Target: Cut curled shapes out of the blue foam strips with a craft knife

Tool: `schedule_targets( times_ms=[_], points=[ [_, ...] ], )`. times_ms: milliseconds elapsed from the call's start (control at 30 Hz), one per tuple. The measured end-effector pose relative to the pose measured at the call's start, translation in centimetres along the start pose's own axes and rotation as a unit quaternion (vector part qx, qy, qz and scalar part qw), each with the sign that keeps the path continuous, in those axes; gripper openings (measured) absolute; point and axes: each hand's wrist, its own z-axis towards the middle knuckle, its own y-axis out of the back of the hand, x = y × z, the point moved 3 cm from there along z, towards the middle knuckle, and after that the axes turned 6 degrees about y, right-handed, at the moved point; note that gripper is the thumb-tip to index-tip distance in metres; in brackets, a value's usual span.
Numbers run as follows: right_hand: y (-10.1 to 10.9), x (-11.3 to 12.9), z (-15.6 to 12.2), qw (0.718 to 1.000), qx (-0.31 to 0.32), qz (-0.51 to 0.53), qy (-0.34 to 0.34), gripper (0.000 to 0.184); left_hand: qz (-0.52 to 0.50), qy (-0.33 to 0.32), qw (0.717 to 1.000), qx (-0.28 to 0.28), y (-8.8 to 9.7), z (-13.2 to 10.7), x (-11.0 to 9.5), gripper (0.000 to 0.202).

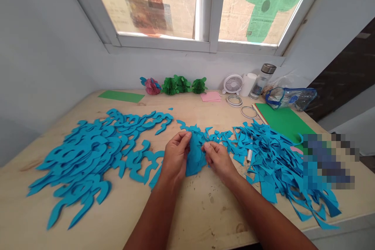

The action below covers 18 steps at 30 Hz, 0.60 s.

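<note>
I have the left hand pinching the left edge of a blue paper piece between thumb and fingers. The right hand is curled, its fingertips drawn together just beside the piece's right edge; I cannot tell whether they grip paper or only meet each other.

The piece sits between my two hands, over the surface. Its long axis seems to run roughly away from me: the fairly straight end points toward my body, the ragged-looking far end toward the window wall, where it overlaps loose bits. Its right side looks wavy.

Left of the left hand lies a broad pile of curled blue cut-outs, many stacked in layers, their ends pointing various ways. Right of the right hand spreads a heap of blue offcuts, with a white marker among the nearer scraps. From this I judge that much of the separating is done; the piece in hand looks unfinished, and how many others remain I cannot say.

Farther out, beyond both hands, green paper ornaments stand by the wall, and green sheets lie beyond the offcuts to the right.
</note>
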Motion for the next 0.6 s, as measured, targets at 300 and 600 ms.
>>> schedule_targets(
  times_ms=[300, 600],
  points=[
    [0.7, -0.9, 0.6, 0.997, -0.053, -0.058, 0.017, 0.024, -0.056, -0.002, 0.998, -0.024, 0.0, 0.0, 0.0, 0.026],
    [1.3, 0.3, 0.6, 0.987, -0.133, 0.086, -0.002, 0.037, 0.107, 0.031, 0.994, 0.005, -0.7, -0.5, 0.8, 0.020]
  ],
)
